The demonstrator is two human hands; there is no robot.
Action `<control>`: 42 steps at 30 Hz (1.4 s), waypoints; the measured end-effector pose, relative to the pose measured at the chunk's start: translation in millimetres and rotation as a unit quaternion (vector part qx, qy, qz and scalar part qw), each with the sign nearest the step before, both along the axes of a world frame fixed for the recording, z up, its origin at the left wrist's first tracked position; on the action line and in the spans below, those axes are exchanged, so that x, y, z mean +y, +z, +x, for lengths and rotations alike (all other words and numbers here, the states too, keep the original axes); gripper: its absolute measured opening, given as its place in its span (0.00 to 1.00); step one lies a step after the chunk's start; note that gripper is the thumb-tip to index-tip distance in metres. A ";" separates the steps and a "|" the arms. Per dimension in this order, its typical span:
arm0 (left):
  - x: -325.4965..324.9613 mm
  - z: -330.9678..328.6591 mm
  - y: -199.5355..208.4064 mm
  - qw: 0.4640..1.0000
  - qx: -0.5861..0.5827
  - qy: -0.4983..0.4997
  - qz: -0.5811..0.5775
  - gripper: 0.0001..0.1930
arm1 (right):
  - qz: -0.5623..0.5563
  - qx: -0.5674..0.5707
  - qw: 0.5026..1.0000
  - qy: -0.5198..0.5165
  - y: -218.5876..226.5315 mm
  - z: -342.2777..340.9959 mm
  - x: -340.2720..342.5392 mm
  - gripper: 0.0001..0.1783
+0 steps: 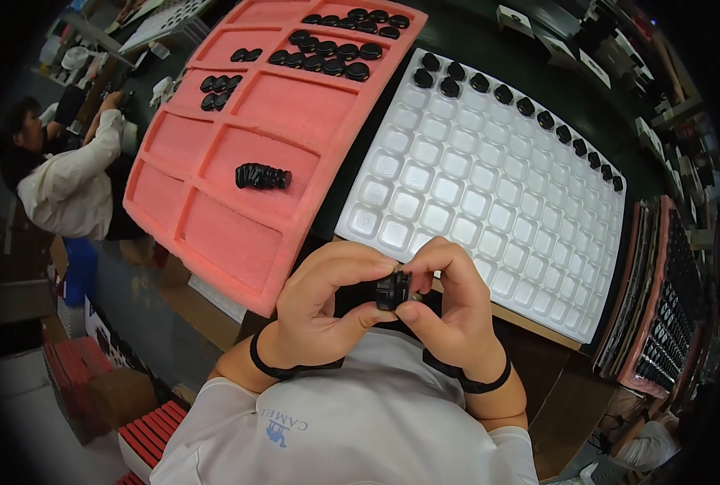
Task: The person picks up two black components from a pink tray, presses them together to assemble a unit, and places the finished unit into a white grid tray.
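Close in front of my chest, a small, thick, round black part (pixel 390 293) is pinched between both hands. My left hand (pixel 315 303) grips its left side between thumb and fingertips. On its right side, my right hand (pixel 454 311) is closed with thumb and index finger against it. Just beyond my right hand lies a white tray (pixel 408 179) of square pockets, with black round parts (pixel 503 94) along its far edge. Left of it, a pink foam tray (pixel 230 246) holds groups of similar black parts (pixel 325 48) and a row of stacked black pieces (pixel 263 176).
A person in a white top (pixel 73 186) works at the far left. At the right stand several trays on edge, one filled with black parts (pixel 673 323). Cardboard boxes (pixel 121 396) and red-edged stacks (pixel 154 436) sit at lower left. Another person's arm (pixel 647 444) shows at lower right.
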State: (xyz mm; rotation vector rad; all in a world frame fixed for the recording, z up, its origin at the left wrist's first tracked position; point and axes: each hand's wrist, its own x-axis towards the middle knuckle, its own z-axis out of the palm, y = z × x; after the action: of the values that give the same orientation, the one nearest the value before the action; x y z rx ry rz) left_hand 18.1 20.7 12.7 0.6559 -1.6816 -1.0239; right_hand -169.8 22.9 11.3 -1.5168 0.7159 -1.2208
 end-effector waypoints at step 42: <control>-20.2 -25.5 -69.7 0.912 -0.363 -0.011 -0.190 0.23 | -0.155 0.621 0.712 -0.288 -20.8 -72.9 -226.5 0.16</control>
State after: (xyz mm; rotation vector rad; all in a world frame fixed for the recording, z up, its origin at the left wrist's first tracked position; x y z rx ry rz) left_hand -7.5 0.5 -57.0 0.8097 -2.4546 -0.4380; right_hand -242.7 -203.6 -9.5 -2.4806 2.0668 -0.5324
